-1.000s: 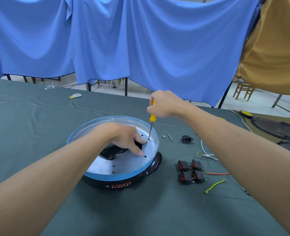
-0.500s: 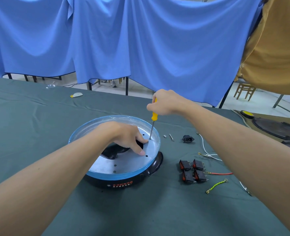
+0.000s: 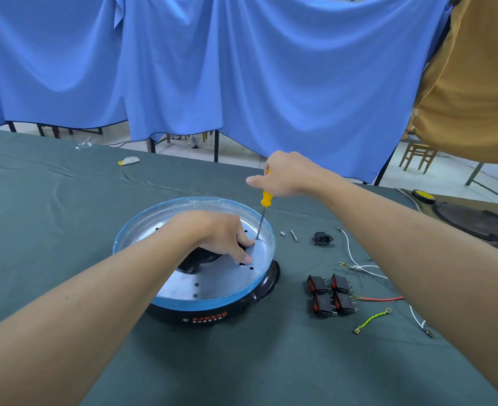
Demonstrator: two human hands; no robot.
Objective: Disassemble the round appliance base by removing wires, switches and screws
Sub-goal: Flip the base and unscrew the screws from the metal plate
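My right hand grips the yellow screwdriver near-upright, tip in a rim-side hole of the round base on the table, while my left hand presses its metal plate.

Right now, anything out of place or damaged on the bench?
Nothing damaged or spilled. Switches sit grouped right of the base, wires and screws loose beside them; screwdriver stands in a hole in the plate.
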